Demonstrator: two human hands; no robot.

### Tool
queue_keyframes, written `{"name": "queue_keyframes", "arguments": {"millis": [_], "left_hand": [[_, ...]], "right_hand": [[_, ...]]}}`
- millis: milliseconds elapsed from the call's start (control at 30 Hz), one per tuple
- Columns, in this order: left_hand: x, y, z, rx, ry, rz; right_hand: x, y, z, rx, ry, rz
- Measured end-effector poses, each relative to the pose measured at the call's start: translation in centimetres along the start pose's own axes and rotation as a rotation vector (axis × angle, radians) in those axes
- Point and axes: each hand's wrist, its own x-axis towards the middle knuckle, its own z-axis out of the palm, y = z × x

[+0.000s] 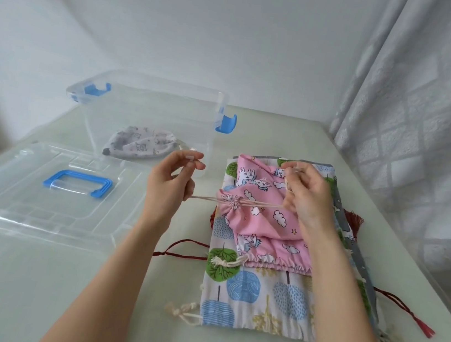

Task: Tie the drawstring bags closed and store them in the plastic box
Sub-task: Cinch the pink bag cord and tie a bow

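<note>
The left hand (172,180) and right hand (306,195) each pinch an end of the cream cotton drawstring (260,204), fingers curled on it, cinching the pink cloud-print fabric bag (265,220) atop a tree-print fabric bag (247,293). Lower bags in that stack are mostly hidden. The clear plastic box (150,119) with blue latches holds a grey printed bag (141,144); its clear lid (41,191) lies beside it on the pale green bench (28,288). A patterned curtain (429,112) hangs at the right. No writing is legible.

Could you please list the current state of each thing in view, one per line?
Plastic box: open, lid off.
Lid: flat on table, handle up.
Grey bag: inside the box.
Pink bag: mouth cinched, cords pulled taut.
Tree-print bag: flat, under pink bag.
Left hand: pinching cord.
Right hand: pinching cord.
</note>
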Motion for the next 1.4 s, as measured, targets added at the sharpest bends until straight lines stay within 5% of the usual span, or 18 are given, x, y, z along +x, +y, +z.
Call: {"name": "queue_keyframes", "arguments": {"millis": [333,433,633,733,833,967,1100,1267,1400], "left_hand": [[-0.7,1.0,0.6,0.065,-0.217,0.075],[-0.8,1.3,0.4,0.045,-0.19,0.119],[-0.7,2.1,-0.1,0.002,-0.12,0.141],[0.5,2.8,-0.1,0.126,-0.236,0.116],[1.6,3.9,0.8,0.299,-0.419,0.151],[2.3,5.3,2.4,0.24,-0.5,0.186],[2.8,5.5,3.2,0.333,-0.426,0.249],[1.7,3.3,1.8,0.303,-0.526,-0.014],[0.7,2.2,1.0,0.275,-0.5,0.031]], "right_hand": [[-1.4,-0.9,1.7,-0.132,-0.269,0.025],[-2.0,-0.9,3.1,-0.318,-0.202,-0.117],[-2.0,-0.8,3.9,-0.315,-0.098,-0.127],[-1.5,-0.4,3.4,-0.435,-0.075,-0.105],[-1.5,-0.9,3.6,-0.233,-0.093,-0.057],[-2.0,-1.9,4.0,0.264,-0.257,0.093],[-1.9,-2.1,3.9,0.148,-0.199,0.017],[-1.7,-1.9,3.3,0.148,-0.168,-0.01],[-1.6,-1.8,3.1,0.066,-0.141,-0.057]]}}
